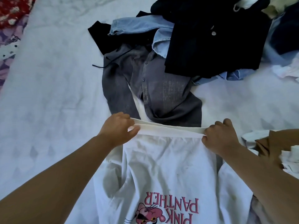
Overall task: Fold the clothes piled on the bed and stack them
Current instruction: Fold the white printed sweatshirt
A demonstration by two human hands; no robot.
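Both hands pinch the far hem band of a white sweatshirt (166,160), one at each end: the left hand (119,129) has thumb and fingers curled over the left corner, the right hand (220,139) grips the right corner, and the band runs taut between them. The garment hangs from that band toward the person, its pink cartoon print and lettering upside down at the near edge, the sleeves bunched on either side.

This looks like the start of folding this one piece: it is held up by the hem, not yet laid flat. The next move probably calls for spreading it smooth on bare bed, then bringing the sleeves in before folding hem toward collar.

Just beyond the hands lies a grey button shirt (155,88), crumpled. Farther off sits the unfolded pile: a black garment (210,39) over pale blue denim (140,25). To the right, near the right forearm, are brown and white pieces (267,143). No folded stack is in view.

The bed sheet (53,88) is pale with a faint diamond pattern; a red floral cloth (14,10) shows far left.
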